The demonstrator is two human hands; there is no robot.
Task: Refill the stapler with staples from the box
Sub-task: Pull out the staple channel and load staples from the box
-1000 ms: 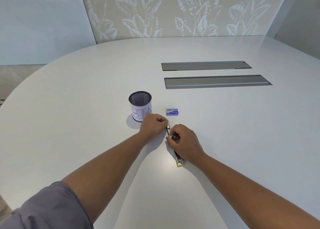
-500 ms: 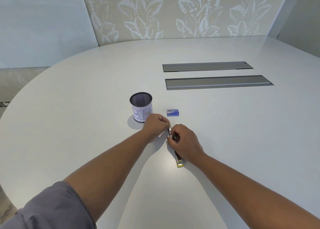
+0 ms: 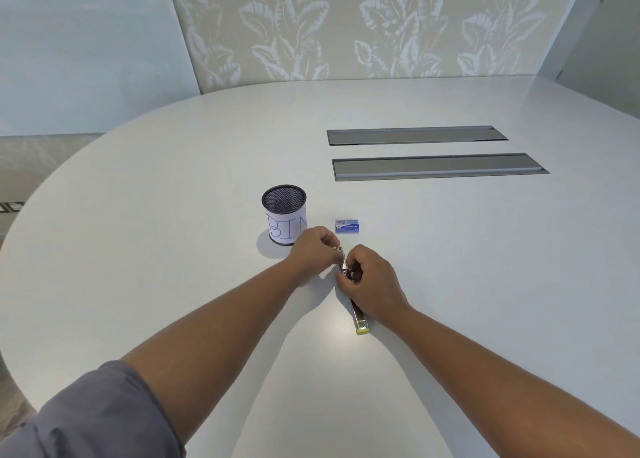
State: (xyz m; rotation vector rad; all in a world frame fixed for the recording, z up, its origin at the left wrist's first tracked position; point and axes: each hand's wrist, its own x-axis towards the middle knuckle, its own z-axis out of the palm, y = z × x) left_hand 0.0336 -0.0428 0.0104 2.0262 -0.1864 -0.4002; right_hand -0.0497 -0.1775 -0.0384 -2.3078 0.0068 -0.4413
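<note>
The stapler (image 3: 360, 321) lies opened out flat on the white table (image 3: 485, 284), its yellow end nearest me and its metal far end between my hands. My left hand (image 3: 313, 250) pinches that far end with curled fingers. My right hand (image 3: 372, 283) curls over the stapler's middle, fingertips at the metal channel; what they hold is hidden. The small blue staple box (image 3: 348, 226) lies just beyond both hands, apart from them.
A black mesh cup (image 3: 284, 212) with a paper label reading "BIN" stands left of the box, close to my left hand. Two long grey cable hatches (image 3: 436, 167) are set into the table farther back on the right.
Both hands stay on the stapler in nearly the same place. My fingers have shifted slightly at its far end.
</note>
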